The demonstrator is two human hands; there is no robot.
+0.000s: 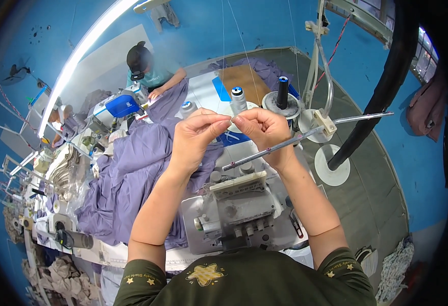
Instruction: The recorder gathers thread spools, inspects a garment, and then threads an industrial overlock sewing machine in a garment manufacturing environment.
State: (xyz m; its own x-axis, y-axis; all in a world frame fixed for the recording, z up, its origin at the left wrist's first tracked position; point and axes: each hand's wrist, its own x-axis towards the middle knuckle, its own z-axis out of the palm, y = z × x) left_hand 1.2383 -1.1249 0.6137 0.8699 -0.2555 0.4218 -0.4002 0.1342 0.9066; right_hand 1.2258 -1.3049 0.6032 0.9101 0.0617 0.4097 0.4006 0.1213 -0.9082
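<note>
Both hands raised above the sewing machine [239,209], fingertips meeting. Left hand [196,137] and right hand [265,130] each pinched shut on a fine thread [223,61] running up from between them. Thread cones [238,99] stand behind. Purple fabric [132,173] heaped at the table's left side.

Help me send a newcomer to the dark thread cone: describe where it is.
Start at the grey overlock sewing machine in front of the person. Beyond their raised hands stands a row of thread cones. The dark thread cone is rightmost, on a round grey base; its neighbours, the white cone and another, are pale.
</note>
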